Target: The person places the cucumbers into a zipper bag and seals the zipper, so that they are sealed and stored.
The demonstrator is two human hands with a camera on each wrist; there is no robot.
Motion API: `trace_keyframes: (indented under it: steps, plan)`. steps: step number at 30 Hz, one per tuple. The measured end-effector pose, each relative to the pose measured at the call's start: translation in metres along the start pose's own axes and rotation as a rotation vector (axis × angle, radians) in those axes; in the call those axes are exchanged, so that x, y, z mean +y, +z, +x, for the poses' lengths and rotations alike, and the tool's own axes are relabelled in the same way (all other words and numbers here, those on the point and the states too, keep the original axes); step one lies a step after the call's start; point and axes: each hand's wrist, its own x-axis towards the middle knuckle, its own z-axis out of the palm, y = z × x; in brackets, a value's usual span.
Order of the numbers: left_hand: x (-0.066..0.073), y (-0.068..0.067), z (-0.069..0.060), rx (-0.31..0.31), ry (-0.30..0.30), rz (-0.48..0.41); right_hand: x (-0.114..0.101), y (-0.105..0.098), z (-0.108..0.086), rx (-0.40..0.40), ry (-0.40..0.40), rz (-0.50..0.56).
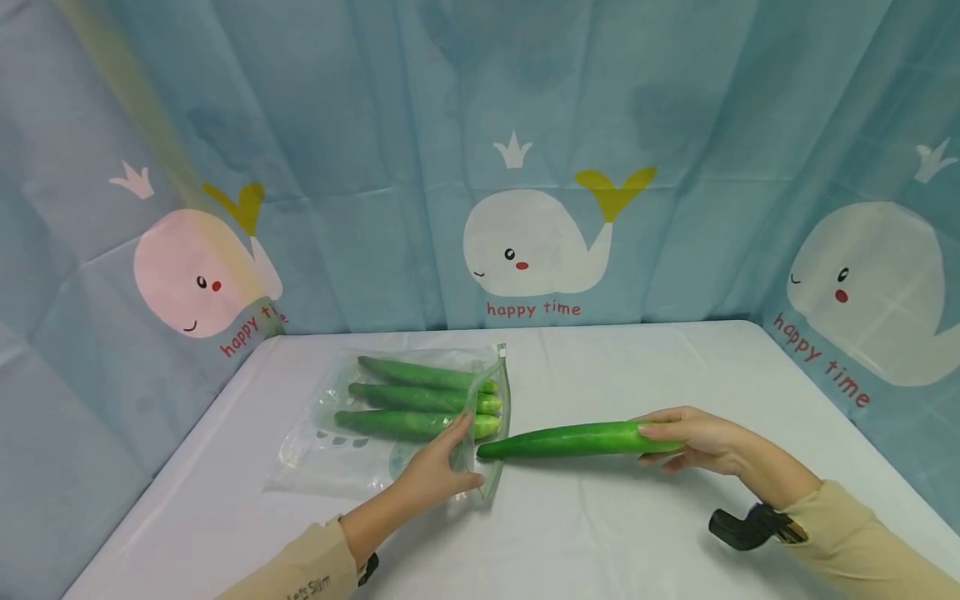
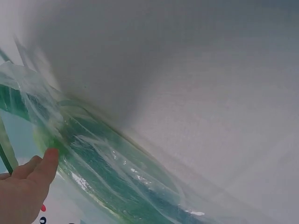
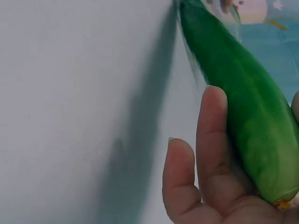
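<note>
Blue whale-print curtain (image 1: 416,250) hung behind white table (image 1: 600,525). Left hand (image 1: 435,477), fingers spread, touched clear bag (image 1: 315,471) at mouth; three bagged cucumbers (image 1: 416,399) lay by fingertips. Right hand (image 1: 703,442), fingers curled, held loose cucumber (image 1: 566,440) by thicker end, tip at bag's mouth, rim in way. Table stretched right of those fingers to side edge.

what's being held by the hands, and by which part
The right hand holds a green cucumber by its thick, paler end. The left hand is at the open edge of the clear bag; whether it grips that cannot be told.
</note>
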Motion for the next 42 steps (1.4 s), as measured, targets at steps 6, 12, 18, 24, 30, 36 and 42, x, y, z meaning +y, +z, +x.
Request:
trace_keyframes:
  steps: [6, 12, 18, 24, 30, 36, 42]
  plan:
    - [0.002, 0.000, 0.000, 0.005, -0.014, 0.007, 0.000, 0.009, 0.007, -0.013, 0.006, 0.009]
    - [0.005, 0.001, 0.000, 0.008, -0.023, 0.013, 0.000, 0.017, 0.011, 0.001, 0.023, 0.005]
    - [0.003, 0.002, 0.001, 0.011, -0.022, 0.012, 0.001, 0.020, 0.016, 0.016, 0.034, -0.015]
    - [0.003, 0.001, 0.001, 0.008, -0.007, 0.014, 0.001, 0.022, 0.020, 0.008, 0.033, -0.011]
    - [0.006, 0.000, 0.000, 0.013, -0.001, 0.010, 0.000, 0.025, 0.024, 0.002, 0.024, 0.014]
    - [0.006, 0.000, -0.001, 0.014, -0.002, 0.004, -0.001, 0.032, 0.028, -0.016, 0.019, 0.036]
    - [0.005, 0.001, 0.002, 0.008, -0.013, 0.017, -0.004, 0.040, 0.030, -0.024, 0.017, 0.046]
